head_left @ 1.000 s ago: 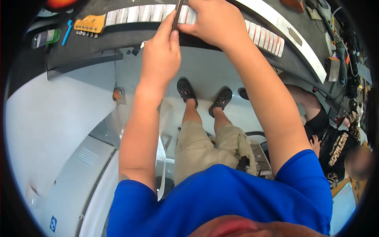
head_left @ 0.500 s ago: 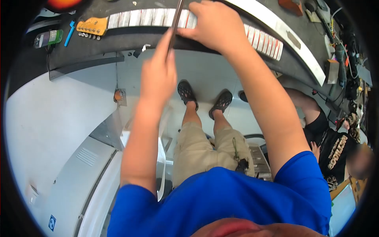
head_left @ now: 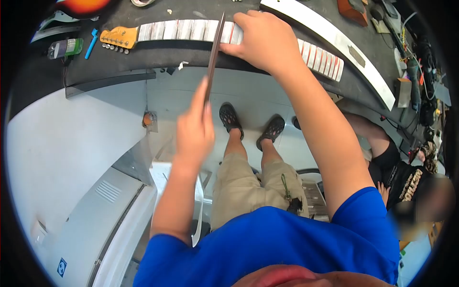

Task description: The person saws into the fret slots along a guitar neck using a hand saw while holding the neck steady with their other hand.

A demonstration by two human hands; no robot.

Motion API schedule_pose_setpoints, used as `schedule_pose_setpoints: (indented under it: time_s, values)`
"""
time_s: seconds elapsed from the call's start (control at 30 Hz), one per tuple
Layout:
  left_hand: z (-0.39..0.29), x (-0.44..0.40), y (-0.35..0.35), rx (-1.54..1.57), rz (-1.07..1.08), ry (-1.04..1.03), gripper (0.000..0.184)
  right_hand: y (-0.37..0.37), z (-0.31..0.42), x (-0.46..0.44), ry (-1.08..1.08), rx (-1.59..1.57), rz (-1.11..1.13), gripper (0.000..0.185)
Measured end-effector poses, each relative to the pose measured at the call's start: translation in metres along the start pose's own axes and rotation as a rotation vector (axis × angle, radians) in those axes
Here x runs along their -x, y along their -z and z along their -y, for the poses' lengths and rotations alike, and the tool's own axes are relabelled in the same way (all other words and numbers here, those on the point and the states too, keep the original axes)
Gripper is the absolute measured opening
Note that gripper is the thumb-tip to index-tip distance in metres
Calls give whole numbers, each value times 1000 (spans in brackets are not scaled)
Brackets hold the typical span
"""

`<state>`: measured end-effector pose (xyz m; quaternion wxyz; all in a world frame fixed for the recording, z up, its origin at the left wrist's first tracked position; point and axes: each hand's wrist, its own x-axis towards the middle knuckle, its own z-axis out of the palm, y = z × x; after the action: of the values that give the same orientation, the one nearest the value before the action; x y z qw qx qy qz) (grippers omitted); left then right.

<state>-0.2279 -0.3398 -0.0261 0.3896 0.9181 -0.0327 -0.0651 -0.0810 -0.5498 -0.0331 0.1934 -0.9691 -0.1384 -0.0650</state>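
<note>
A guitar neck (head_left: 184, 31) lies across the dark workbench. Whitish tape strips cover its fingerboard between the frets, and its wooden headstock (head_left: 119, 38) with several tuners points left. My right hand (head_left: 267, 40) is wrapped around the neck right of its middle, thumb on the near edge and fingers over the far side. My left hand (head_left: 193, 131), closed around the near end of a long, thin dark file (head_left: 215, 62), is in front of the bench edge. The file's far part crosses over the neck just left of my right hand; whether it touches a fret I cannot tell.
A long white curved bar (head_left: 330, 36) lies behind the neck. Left on the bench are a blue string winder (head_left: 92, 44) and a green-labelled bottle (head_left: 65, 48). A sunburst guitar body (head_left: 83, 5) shows at the top left. Another person (head_left: 401, 186) sits at the right.
My left hand has drawn the file back toward my body, so more of the blade shows. My right hand stays on the neck; the whole view has shifted slightly.
</note>
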Motion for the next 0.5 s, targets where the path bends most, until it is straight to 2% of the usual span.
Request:
schedule_pose_setpoints:
  time_s: [0.03, 0.13, 0.27, 0.37, 0.5]
  values:
    - [7, 35, 1, 10, 9, 23, 50, 0, -1, 0, -17, 2, 19, 55]
    - [14, 66, 7, 57, 67, 82, 52, 1, -2, -1, -12, 7, 52, 56]
    - [14, 66, 16, 285, 40, 184, 53, -4, -3, 0, 5, -2, 6, 59]
    - [15, 73, 21, 351, -50, 196, 53, -2, 1, -2, -8, 22, 20, 60]
    - [32, 77, 23, 386, -15, 161, 53, -11, -6, -4, 22, 10, 6, 62]
